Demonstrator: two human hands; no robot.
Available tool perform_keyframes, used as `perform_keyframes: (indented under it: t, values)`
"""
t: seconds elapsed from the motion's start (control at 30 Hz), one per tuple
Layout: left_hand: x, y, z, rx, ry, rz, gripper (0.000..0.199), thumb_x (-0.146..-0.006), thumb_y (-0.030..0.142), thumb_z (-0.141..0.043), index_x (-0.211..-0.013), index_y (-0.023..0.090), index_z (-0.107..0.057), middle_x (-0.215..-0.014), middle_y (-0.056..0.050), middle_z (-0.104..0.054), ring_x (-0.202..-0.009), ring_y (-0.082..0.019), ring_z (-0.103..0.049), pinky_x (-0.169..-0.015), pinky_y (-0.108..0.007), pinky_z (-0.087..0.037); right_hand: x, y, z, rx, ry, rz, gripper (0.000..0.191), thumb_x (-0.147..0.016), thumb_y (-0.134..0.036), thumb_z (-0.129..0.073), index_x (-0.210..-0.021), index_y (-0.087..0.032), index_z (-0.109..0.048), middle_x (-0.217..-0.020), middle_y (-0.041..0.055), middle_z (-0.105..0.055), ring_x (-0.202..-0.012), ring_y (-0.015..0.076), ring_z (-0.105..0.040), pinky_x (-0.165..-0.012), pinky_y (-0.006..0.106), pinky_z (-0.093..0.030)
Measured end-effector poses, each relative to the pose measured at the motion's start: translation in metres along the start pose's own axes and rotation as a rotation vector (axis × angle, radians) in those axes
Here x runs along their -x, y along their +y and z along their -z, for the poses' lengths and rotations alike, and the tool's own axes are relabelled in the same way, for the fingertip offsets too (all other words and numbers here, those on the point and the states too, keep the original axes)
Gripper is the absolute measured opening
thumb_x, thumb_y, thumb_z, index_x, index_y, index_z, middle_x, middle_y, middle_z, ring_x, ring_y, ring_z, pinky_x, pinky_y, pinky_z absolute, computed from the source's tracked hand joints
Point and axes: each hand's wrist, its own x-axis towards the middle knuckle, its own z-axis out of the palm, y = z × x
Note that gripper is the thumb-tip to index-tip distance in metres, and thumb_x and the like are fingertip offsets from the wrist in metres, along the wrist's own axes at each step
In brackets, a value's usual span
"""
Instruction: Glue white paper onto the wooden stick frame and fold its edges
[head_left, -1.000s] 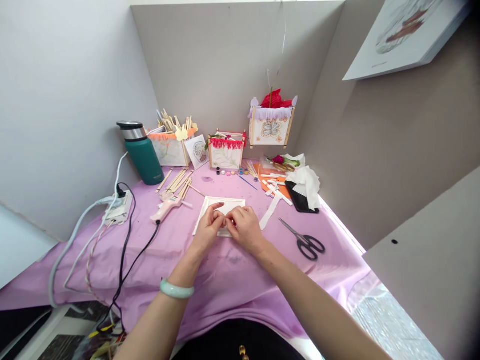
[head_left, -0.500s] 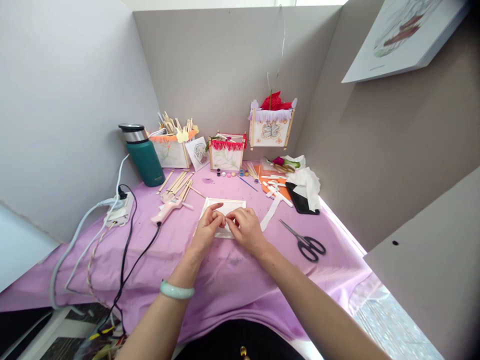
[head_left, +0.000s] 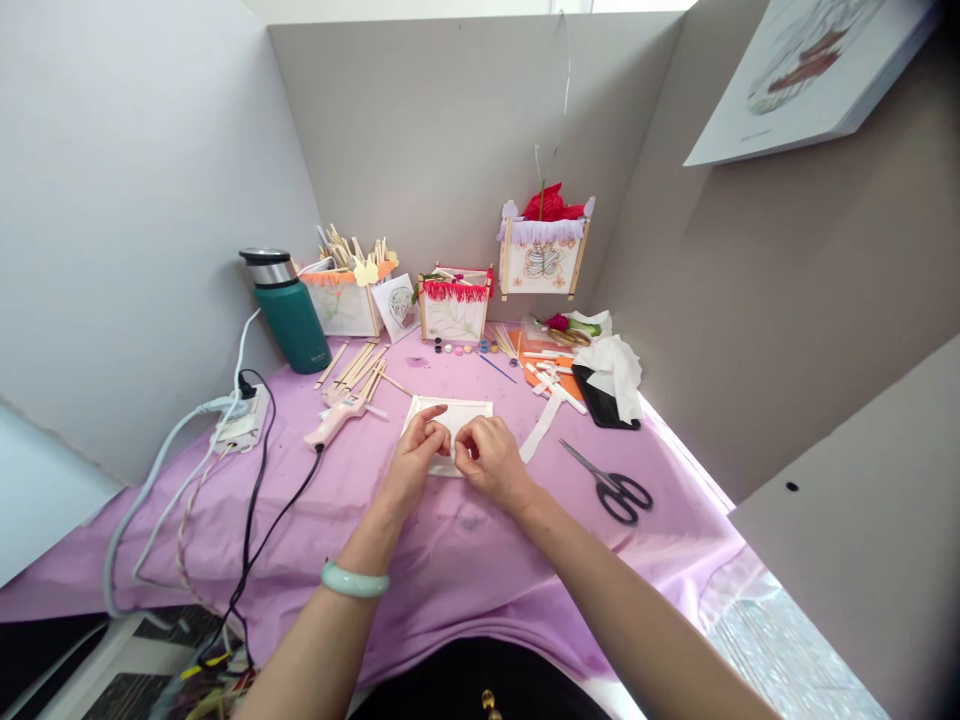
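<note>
A white rectangular panel with a raised rim (head_left: 469, 408) lies flat on the purple cloth in front of me. Over its left part is my left hand (head_left: 421, 447), its fingers curled in and the index finger stretched forward. My right hand (head_left: 489, 452) is over the panel's right part, thumb and fingertips pinched together. Whatever sits between the fingertips of either hand is too small to make out. A narrow gap separates the two hands. To the right of the panel lies a white paper strip (head_left: 541, 428).
Black-handled scissors (head_left: 619, 492) lie at the right. At the left are a pink glue gun (head_left: 335, 420), wooden sticks (head_left: 352, 368), a power strip (head_left: 244, 425) with cables and a green bottle (head_left: 291, 320). Decorated boxes (head_left: 454, 308) stand at the back; a black phone (head_left: 604, 405) lies under tissue.
My right hand has drawn slightly to the right, so its fingertips are now apart from my left hand's. The left hand has stayed nearly still.
</note>
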Motion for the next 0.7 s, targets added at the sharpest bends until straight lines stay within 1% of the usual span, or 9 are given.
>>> perform_keyframes:
  t: [0.07,0.13,0.3,0.43,0.57,0.7]
  values:
    - [0.0001,0.0015,0.0008,0.056,0.000,0.018,0.040,-0.078,0.029,-0.061,-0.114,0.014,-0.052,-0.060,0.007,-0.047,-0.062,-0.010,-0.046,-0.066,-0.025,-0.037,-0.0003,-0.0015,0.0032,-0.013,0.028,-0.037,0.010,-0.081,-0.013,-0.047,-0.075,-0.021,-0.049,-0.067,-0.0004,-0.053,-0.062,0.0152,-0.047,-0.070,0.031,-0.037]
    - [0.0005,0.0027,0.0018,0.109,0.004,0.027,0.041,-0.077,0.030,-0.063,-0.114,0.013,-0.053,-0.058,0.007,-0.045,-0.060,-0.009,-0.045,-0.065,-0.025,-0.038,-0.0003,-0.0023,0.0058,-0.015,0.027,-0.068,0.009,-0.081,-0.014,-0.047,-0.075,-0.020,-0.050,-0.069,0.0002,-0.054,-0.063,0.0154,-0.047,-0.069,0.031,-0.037]
    - [0.0015,0.0038,0.0038,0.137,0.019,0.029,0.049,-0.070,0.023,-0.070,-0.114,0.013,-0.053,-0.058,0.008,-0.048,-0.057,-0.008,-0.046,-0.064,-0.024,-0.039,0.0007,-0.0020,0.0072,-0.011,-0.001,-0.070,0.009,-0.084,-0.015,-0.047,-0.078,-0.019,-0.052,-0.072,0.0010,-0.055,-0.064,0.0148,-0.047,-0.070,0.031,-0.037]
    - [0.0011,0.0051,0.0028,0.177,0.026,0.026,0.045,-0.072,0.019,-0.066,-0.114,0.012,-0.052,-0.054,0.009,-0.045,-0.054,-0.007,-0.042,-0.065,-0.025,-0.041,0.0007,-0.0019,0.0064,-0.019,-0.005,-0.066,0.009,-0.084,-0.015,-0.048,-0.078,-0.019,-0.052,-0.072,0.0009,-0.055,-0.063,0.0142,-0.047,-0.068,0.030,-0.037]
    - [0.0005,0.0068,0.0022,0.212,0.017,0.049,0.039,-0.075,0.022,-0.060,-0.112,0.012,-0.054,-0.054,0.007,-0.048,-0.057,-0.010,-0.046,-0.065,-0.026,-0.042,0.0004,-0.0023,0.0067,-0.021,0.010,-0.055,0.009,-0.084,-0.015,-0.048,-0.078,-0.019,-0.052,-0.070,0.0006,-0.055,-0.062,0.0141,-0.047,-0.066,0.030,-0.036]
    - [0.0005,0.0065,0.0036,0.226,-0.002,0.045,0.042,-0.070,0.017,-0.059,-0.111,0.013,-0.055,-0.058,0.006,-0.051,-0.058,-0.010,-0.048,-0.065,-0.026,-0.043,0.0002,-0.0028,0.0072,-0.033,0.013,-0.047,0.009,-0.086,-0.015,-0.048,-0.078,-0.019,-0.052,-0.070,0.0007,-0.055,-0.062,0.0140,-0.047,-0.065,0.030,-0.036]
